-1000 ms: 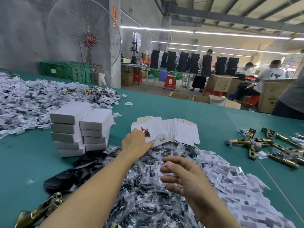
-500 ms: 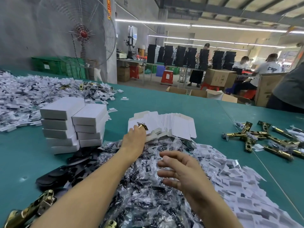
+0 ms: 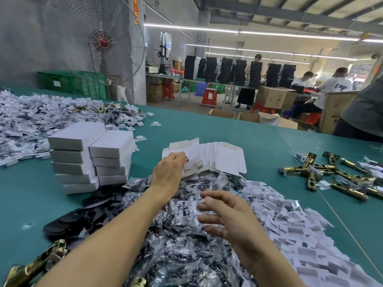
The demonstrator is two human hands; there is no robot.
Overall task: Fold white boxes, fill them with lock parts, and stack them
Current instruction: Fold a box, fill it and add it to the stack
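Landmark: fanned pile of flat blanks (image 3: 226, 160), mid-worktop (image 3: 228, 129). Far left of the pile: loose heap of white paper packets (image 3: 31, 125). Just left of the pile: folded boxes (image 3: 91, 158), closed, stacked in two columns side by side. Left of the pile and nearer the camera: flat black parts (image 3: 68, 220). At the pile's left end: left hand (image 3: 167, 172), grip closed, fingers curled on the near edge of the top blank (image 3: 192, 152), which stands lifted off the others. In front of the pile, touching its near edge: heap of bagged parts (image 3: 176, 235) in clear plastic. Right hand (image 3: 228, 216) hovers over that heap, grip open, fingers spread, holding nothing. Right of the pile, well apart: brass latches (image 3: 331, 175), scattered. Judgement: the step in hand is taking one blank for folding; no box is open for filling. The next move calls for peeling off a single blank, not two stuck together, and bringing it to the right hand so both hands can square it and tuck the flaps.
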